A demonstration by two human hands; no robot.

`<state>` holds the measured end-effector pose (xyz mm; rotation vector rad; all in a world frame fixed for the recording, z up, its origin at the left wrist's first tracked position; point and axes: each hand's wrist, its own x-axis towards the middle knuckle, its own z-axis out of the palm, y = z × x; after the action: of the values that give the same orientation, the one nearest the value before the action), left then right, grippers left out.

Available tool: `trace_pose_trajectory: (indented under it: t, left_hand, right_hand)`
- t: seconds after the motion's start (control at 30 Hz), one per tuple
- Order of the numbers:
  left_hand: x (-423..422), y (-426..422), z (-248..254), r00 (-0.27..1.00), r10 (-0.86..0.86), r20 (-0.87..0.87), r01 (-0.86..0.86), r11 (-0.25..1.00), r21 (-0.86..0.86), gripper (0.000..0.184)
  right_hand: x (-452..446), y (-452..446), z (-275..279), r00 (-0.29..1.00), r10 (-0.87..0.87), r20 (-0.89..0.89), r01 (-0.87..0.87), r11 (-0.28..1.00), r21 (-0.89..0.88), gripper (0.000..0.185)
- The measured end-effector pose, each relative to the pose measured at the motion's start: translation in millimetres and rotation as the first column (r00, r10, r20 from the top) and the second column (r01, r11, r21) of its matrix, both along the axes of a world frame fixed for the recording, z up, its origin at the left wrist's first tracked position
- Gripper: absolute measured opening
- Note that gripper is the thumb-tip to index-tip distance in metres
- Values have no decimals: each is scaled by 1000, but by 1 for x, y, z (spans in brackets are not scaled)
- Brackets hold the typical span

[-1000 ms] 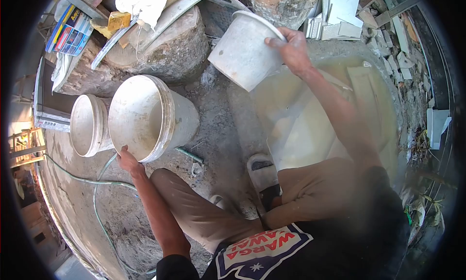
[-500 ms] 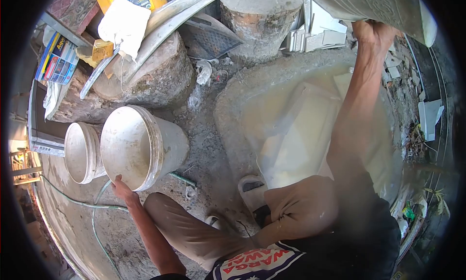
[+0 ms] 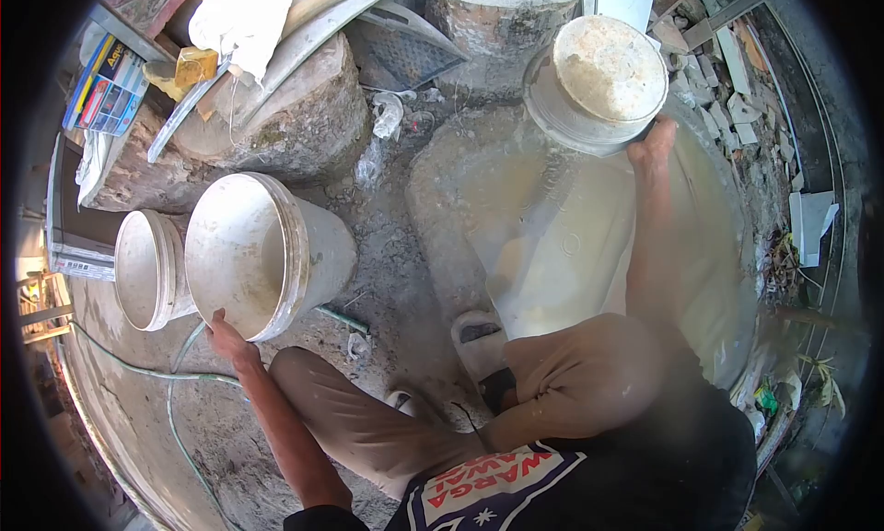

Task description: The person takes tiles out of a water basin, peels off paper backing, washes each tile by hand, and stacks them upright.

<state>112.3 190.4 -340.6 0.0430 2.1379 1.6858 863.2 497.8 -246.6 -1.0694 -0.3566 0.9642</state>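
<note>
My left hand (image 3: 230, 338) grips the lower rim of a large whitish bucket (image 3: 318, 250), which lies tilted with its mouth toward the left. Beside it is a smaller white bucket (image 3: 138, 269), also mouth to the left. My right hand (image 3: 653, 142) is closed on the edge of another bucket (image 3: 610, 69), its stained round base facing up over the far part of a murky water pool (image 3: 552, 255). Its mouth is hidden beneath it. Pale sheets lie under the water.
Rough stump-like blocks (image 3: 322, 130) stand at the back, with planks, a white cloth (image 3: 241, 26) and a blue box (image 3: 110, 89) on the left one. Broken tiles (image 3: 727, 103) lie at the right. A green hose (image 3: 198, 376) crosses the ground at the left.
My right hand has brought its bucket from the upper right edge down and leftward over the pool, and the bucket has turned base up. My left hand keeps its hold.
</note>
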Motion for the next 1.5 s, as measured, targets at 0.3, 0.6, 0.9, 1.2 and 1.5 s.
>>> trace_pose_trajectory:
  t: [0.3, 0.6, 0.9, 1.2, 1.5]
  left_hand:
    - [-2, 2, -2, 1000, 8, 13, -8, 1000, -2, 55]
    - [-14, -2, -7, 1000, -27, -11, 26, 998, -61, 52]
    - [-10, 0, 1, 997, -63, 45, 67, 994, -82, 54]
    - [-15, 2, -4, 997, -64, 49, 70, 991, -114, 55]
    - [-17, -3, -3, 996, -93, -10, 91, 988, -128, 57]
  right_hand:
    - [0, -32, -15, 997, 15, -69, -12, 999, 41, 57]
    - [16, -51, -31, 955, -209, 210, 236, 965, -112, 42]
    - [-30, -151, -44, 127, 438, 890, 312, 834, -455, 42]
    - [-17, -252, -91, -2, 861, 509, 130, 504, -854, 50]
    - [-1, -229, -71, -289, 646, 707, 151, 760, -632, 33]
